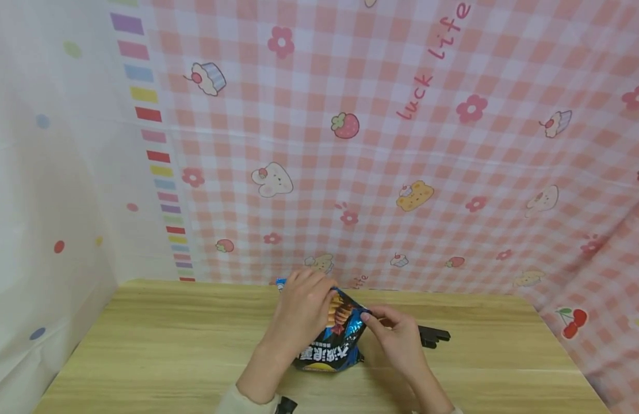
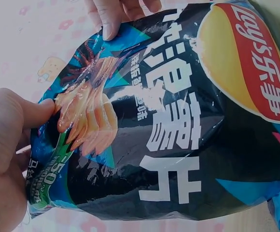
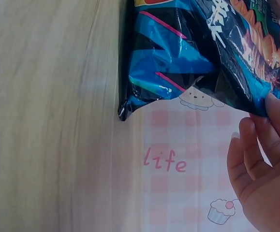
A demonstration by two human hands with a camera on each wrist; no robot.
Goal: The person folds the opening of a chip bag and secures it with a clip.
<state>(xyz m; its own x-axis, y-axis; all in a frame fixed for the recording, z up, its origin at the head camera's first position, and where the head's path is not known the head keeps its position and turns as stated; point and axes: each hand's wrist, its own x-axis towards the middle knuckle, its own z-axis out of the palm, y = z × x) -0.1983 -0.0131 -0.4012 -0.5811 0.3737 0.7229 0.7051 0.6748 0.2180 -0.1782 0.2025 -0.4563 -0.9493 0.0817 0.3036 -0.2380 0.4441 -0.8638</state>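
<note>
A black and blue bag of Lay's potato chips stands tilted on the table, its printed front up, with pictured chips and white lettering. My left hand holds its far left edge, the thumb lying on the front and the fingers behind. At the upper right corner, my right hand pinches the bag between thumb and fingers. Up close in the left wrist view, the red and yellow logo shows at the bag's lower end. A twisted bottom corner appears in the right wrist view.
Right of the right hand, a black notched object lies on the wooden table. Behind the table hangs a pink checked cloth with printed cartoons. A white dotted cloth hangs along the left side.
</note>
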